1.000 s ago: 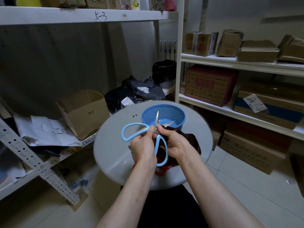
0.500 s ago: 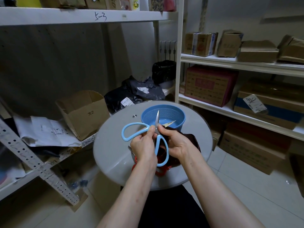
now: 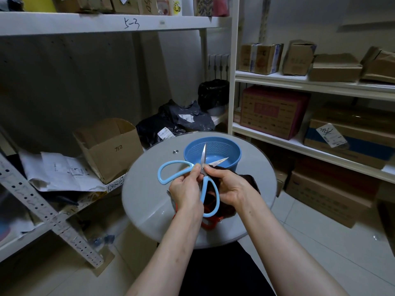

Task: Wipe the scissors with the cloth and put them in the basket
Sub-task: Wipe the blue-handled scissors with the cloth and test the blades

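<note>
Now the left hand (image 3: pixel 185 194) is gripping the scissors (image 3: pixel 179 162) near the pivot, fingers curled round them, while the right hand (image 3: pixel 229 186) is pinching the dark cloth (image 3: pixel 248 179) against the base of the blades. Both are working just in front of the basket (image 3: pixel 234 146), with the spread blade tips appearing over its near rim (from this view). The basket is sitting on the round worktop (image 3: pixel 149 199). Wiping well probably means drawing the cloth from pivot to tip along each blade's flat, fingers behind the edge.
</note>
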